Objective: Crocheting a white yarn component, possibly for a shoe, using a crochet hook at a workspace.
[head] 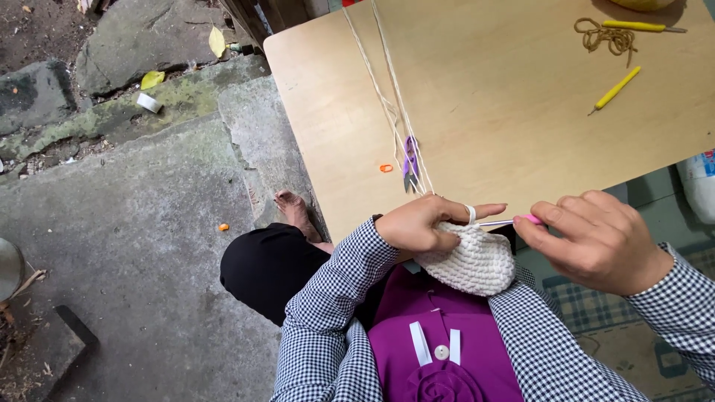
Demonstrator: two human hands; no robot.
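Observation:
My left hand [421, 222] grips the top edge of a cream crocheted piece [473, 260], with cream yarn looped over its forefinger. My right hand [596, 238] pinches a pink-handled crochet hook [514, 221] whose metal tip points left into the piece's rim. Two strands of cream yarn [391, 97] run from my left hand up across the wooden table [506, 112]. Both sleeves are black-and-white checked.
On the table lie purple snips [410, 165], an orange stitch marker [386, 168], two yellow-handled hooks [617, 89] and a tangle of tan yarn [605, 36]. Stone paving [134, 223] lies to the left. A white plastic bottle [698, 186] stands at the right edge.

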